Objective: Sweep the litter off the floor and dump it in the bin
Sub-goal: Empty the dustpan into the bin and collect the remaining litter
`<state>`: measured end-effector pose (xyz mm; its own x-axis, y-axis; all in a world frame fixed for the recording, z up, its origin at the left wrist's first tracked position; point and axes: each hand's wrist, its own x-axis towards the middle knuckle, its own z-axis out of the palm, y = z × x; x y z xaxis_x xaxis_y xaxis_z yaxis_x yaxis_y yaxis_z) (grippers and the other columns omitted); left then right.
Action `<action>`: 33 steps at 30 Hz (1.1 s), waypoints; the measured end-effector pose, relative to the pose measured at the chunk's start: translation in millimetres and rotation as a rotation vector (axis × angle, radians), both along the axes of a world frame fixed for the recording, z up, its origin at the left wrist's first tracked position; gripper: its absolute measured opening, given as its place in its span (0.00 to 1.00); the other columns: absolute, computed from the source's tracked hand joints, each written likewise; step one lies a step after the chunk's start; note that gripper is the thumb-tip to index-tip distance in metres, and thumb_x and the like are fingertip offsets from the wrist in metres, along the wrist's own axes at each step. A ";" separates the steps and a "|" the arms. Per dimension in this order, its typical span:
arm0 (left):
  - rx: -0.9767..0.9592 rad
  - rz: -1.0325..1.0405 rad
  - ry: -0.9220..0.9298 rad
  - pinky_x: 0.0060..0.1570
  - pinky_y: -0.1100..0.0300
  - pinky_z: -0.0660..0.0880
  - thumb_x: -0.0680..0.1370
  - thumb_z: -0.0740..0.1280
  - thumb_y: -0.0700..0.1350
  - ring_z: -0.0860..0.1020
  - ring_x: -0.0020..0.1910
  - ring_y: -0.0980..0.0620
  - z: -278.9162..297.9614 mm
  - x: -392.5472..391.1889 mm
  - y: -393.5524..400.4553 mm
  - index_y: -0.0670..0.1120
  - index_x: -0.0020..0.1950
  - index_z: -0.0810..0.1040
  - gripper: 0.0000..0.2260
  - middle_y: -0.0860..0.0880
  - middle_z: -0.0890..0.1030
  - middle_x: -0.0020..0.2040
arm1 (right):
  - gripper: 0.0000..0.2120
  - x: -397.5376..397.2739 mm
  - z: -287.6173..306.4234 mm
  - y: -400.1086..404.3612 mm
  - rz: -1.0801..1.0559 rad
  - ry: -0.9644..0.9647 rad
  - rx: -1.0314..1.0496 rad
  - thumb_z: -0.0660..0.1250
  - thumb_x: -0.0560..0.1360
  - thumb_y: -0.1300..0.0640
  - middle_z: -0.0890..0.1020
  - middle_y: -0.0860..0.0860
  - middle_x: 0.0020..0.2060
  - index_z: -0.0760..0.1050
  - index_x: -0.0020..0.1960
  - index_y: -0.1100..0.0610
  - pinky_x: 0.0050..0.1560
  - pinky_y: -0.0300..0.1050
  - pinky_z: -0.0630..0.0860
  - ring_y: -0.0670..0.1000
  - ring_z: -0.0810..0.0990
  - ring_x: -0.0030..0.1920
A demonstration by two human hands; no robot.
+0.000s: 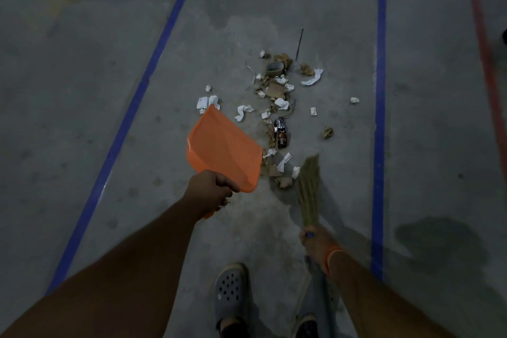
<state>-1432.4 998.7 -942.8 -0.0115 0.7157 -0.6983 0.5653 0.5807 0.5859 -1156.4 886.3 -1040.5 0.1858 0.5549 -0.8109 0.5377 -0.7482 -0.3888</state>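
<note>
Below, broom (308, 189) bristles pointing away toward litter (277, 96), dustpan (223, 148) raised

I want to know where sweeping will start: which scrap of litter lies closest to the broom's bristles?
The small white crumpled paper touching the left edge of the broom bristles. Every other white scrap lies farther up the floor, clear of the bristles.

No text, label, brand or number can be read; the print on the shiny wrapper (281, 133) is too blurred.
</note>
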 end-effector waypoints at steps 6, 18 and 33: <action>0.001 -0.054 0.040 0.27 0.60 0.75 0.74 0.67 0.34 0.80 0.30 0.50 -4.9 -21.1 -9.8 0.46 0.42 0.87 0.11 0.36 0.85 0.41 | 0.08 -41.4 -1.9 29.8 0.079 0.158 0.006 0.60 0.77 0.64 0.74 0.54 0.35 0.74 0.44 0.54 0.35 0.45 0.78 0.54 0.73 0.33; -0.023 0.070 0.040 0.28 0.60 0.76 0.75 0.67 0.33 0.80 0.30 0.49 -2.0 -54.7 -35.8 0.44 0.42 0.86 0.11 0.35 0.84 0.40 | 0.08 33.5 62.8 74.5 0.343 0.024 0.247 0.61 0.78 0.62 0.78 0.56 0.37 0.75 0.46 0.50 0.27 0.42 0.73 0.52 0.75 0.28; -0.037 0.099 0.047 0.25 0.63 0.74 0.75 0.67 0.33 0.78 0.28 0.52 -12.1 -15.2 -40.9 0.42 0.45 0.86 0.10 0.35 0.84 0.40 | 0.10 72.7 20.6 64.5 1.041 -0.134 -0.048 0.60 0.76 0.62 0.71 0.44 0.37 0.71 0.46 0.47 0.44 0.39 0.64 0.45 0.70 0.37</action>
<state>-1447.6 957.8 -954.9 -0.1140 0.6834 -0.7211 0.5305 0.6556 0.5374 -1083.8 950.8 -1019.9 -0.2748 0.4598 -0.8444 0.9607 0.0956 -0.2606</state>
